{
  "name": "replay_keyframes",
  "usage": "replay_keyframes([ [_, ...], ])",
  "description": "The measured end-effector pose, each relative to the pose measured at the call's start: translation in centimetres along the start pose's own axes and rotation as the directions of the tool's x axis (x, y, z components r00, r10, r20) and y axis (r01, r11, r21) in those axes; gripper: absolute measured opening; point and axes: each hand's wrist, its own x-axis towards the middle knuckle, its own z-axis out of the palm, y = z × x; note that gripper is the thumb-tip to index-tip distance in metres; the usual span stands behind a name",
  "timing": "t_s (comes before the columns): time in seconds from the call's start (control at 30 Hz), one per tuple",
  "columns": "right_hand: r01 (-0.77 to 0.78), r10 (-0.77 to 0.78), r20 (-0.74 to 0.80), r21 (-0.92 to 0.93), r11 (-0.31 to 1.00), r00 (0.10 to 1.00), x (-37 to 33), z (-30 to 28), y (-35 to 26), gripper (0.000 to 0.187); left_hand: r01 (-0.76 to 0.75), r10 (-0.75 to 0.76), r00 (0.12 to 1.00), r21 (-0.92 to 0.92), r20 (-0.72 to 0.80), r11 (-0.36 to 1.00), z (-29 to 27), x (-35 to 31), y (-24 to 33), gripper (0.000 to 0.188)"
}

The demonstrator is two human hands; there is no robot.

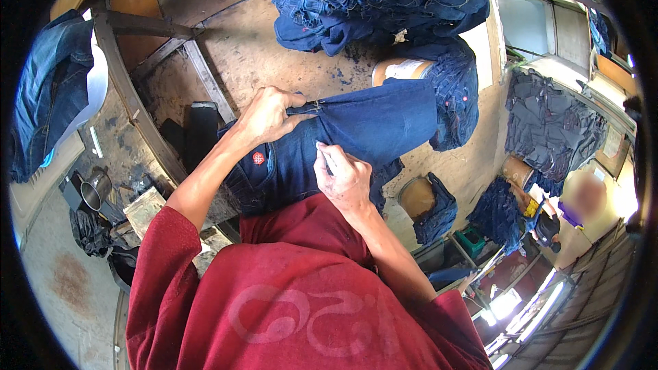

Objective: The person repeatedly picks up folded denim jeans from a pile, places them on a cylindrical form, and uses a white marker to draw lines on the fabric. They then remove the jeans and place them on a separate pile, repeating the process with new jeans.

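A pair of dark blue denim trousers point(384, 120) stretches across in front of me, its leg reaching to the right and a red tag point(258, 158) near its upper part. My left hand point(271, 115) is closed on the far edge of the denim, pinching it between thumb and fingers along a seam. Just nearer and to the right, my right hand point(345, 177) is closed over the cloth, its fingertips pressed together. A small pale tip shows at those fingers, too small to name.
A large pile of denim garments point(384, 0) stands ahead. More denim hangs over a round container point(401, 70), and another container point(417, 197) sits lower right. Dark grey garments point(548, 120) lie far right, near another person point(545, 223). On the left are a wooden frame point(130, 96) and a metal cup point(96, 188).
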Motion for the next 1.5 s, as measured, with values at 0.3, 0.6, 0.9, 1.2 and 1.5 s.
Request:
replay_keyframes([
  [0.3, 0.010, -0.006, 0.067, -0.069, 0.998, 0.998, -0.3, -0.1, 0.6, 0.011, -0.038, 0.038, 0.999, 0.001, -0.019, 0.999, 0.4, 0.0, -0.3, 0.019],
  [0.6, 0.035, -0.026, 0.081, -0.110, 0.993, 0.996, -0.1, 0.0, 0.5, 0.005, 0.025, -0.025, 1.000, 0.006, -0.004, 1.000, 0.3, 0.0, 0.1, 0.022],
  [0.9, 0.049, -0.041, 0.072, -0.111, 0.993, 0.997, -0.2, 0.1, 0.9, 0.005, 0.018, -0.017, 0.999, 0.017, -0.028, 1.000, 0.6, 0.1, 0.2, 0.020],
  [1.2, 0.047, -0.045, 0.028, -0.087, 0.995, 0.999, -0.2, 0.2, 0.9, 0.005, 0.019, -0.019, 0.999, 0.023, -0.027, 1.000, 0.8, 0.0, -0.2, 0.021],
  [1.5, 0.009, -0.006, 0.041, -0.079, 0.997, 0.999, -0.3, 0.3, 1.2, 0.009, 0.021, -0.020, 0.999, 0.021, -0.029, 1.000, 0.9, 0.1, -0.4, 0.020],
])
